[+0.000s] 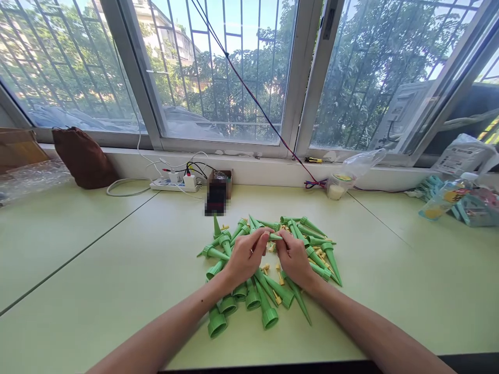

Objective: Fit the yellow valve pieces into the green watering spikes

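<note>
One green spike (276,237) is pinched in the left hand (246,254) above the pile (268,316), its tip at the right hand (292,255), whose grip I cannot tell. Tabletop (405,291) spreads wide on both sides; the left hand hides the spike's other end.

Sunlit trees (353,88) show through barred, metal-framed windows (306,78) above a white ledge (265,172) and a pale green table (105,275)

Cones (268,311) lie on the table (117,291), a power strip (177,187) behind to the left, a bottle (448,198) behind to the right.
</note>
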{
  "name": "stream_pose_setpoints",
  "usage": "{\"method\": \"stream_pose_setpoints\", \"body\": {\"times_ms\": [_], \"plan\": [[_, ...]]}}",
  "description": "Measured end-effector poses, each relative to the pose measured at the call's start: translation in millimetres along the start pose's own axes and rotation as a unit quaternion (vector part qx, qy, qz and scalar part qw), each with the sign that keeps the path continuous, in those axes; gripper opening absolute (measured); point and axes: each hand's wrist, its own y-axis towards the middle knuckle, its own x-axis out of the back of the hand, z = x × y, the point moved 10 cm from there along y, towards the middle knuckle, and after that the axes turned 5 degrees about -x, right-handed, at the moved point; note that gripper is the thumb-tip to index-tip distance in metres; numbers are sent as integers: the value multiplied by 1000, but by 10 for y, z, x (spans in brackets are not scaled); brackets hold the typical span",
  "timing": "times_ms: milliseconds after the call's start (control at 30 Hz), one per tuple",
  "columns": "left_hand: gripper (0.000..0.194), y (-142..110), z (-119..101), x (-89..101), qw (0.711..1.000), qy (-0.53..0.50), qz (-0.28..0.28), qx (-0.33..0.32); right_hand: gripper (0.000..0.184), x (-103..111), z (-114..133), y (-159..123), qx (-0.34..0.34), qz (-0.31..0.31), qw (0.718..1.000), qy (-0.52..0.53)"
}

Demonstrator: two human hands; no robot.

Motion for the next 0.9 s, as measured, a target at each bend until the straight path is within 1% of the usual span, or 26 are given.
{"method": "stream_pose_setpoints", "body": {"times_ms": [100, 267, 367, 467, 533, 600, 733, 833, 900], "plan": [[39, -4, 64, -23, 998, -41, 5, 39, 27, 7, 6, -3, -5, 2, 1000, 4], [38, -31, 178, -94, 989, -108, 15, 103, 29, 19, -4, 5, -14, 2, 1000, 5], [37, -33, 223, -124, 981, -148, 18, 128, 30, 12, -42, 13, -24, 6, 1000, 11], [36, -29, 212, -161, 975, -172, 36, 139, 30, 21, -104, 27, -35, 2, 999, 10], [36, -26, 171, -182, 975, -169, 53, 134, 31, 33, -136, 36, -40, 0, 999, 4], [34, -20, 117, -183, 981, -141, 62, 115, 31, 45, -157, 42, -46, -1, 999, -1], [30, -7, 10, -166, 996, -40, 65, 43, 33, 78, -138, 48, -45, -6, 999, -10], [35, -14, -21, -181, 997, 9, 71, 2, 34, 88, -105, 49, -38, -6, 999, -15], [40, -23, -7, -188, 997, 24, 73, -5, 35, 95, -89, 49, -32, -10, 999, -19]]}}
